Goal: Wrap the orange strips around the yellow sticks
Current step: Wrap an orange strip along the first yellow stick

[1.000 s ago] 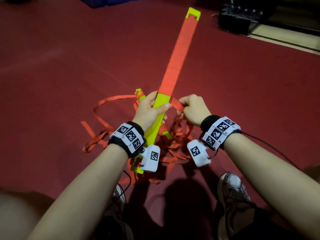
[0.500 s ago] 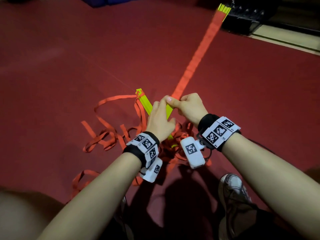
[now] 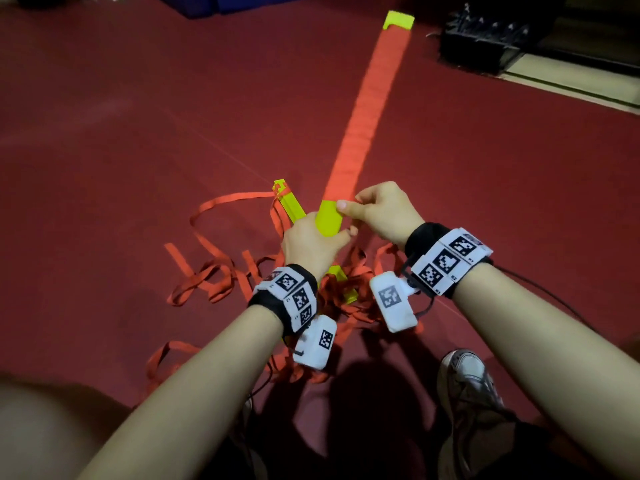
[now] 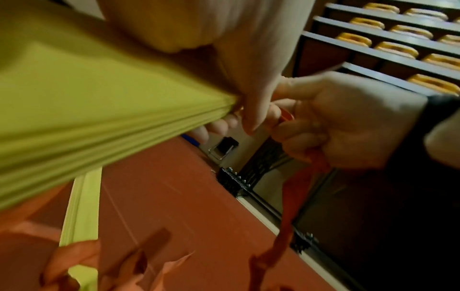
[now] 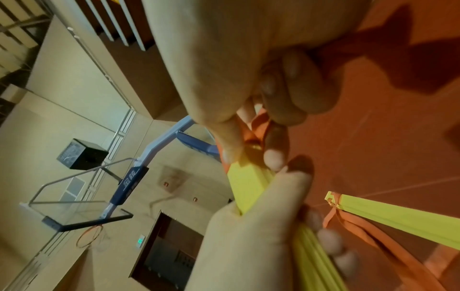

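Head view: left hand [image 3: 313, 245] wraps its fingers around the yellow stick [image 3: 329, 221], holding it up off the red floor [image 3: 138, 116]. The stick runs forward and away from the hands, most of its length covered in orange strip [image 3: 367, 105], bare yellow at the far tip and just above the left hand. Right hand [image 3: 379, 211] sits just right of the stick, fingers curled, thumb tip against the edge where the wrap ends. A second stick [image 3: 291, 206] lies on the floor just left of the left hand, strip tied at its end. Loose strips [image 3: 214, 275] are piled below and left of both wrists. A shoe [image 3: 467, 386] is under the right forearm.

Left wrist view: blurry. Stick [image 4: 87, 110] fills the frame with the left fingers [image 4: 251, 65] closed on it. Right hand [image 4: 336, 120] is a fist pinching the strip [image 4: 296, 189], which hangs down from it.

Right wrist view: right fingers [image 5: 288, 88] are curled and pinch the strip [image 5: 259, 124] at the wrap's end on the stick [image 5: 248, 183]. Left hand [image 5: 248, 232] grips the stick just below. The second stick [image 5: 398, 212] lies on the floor beyond the left hand.
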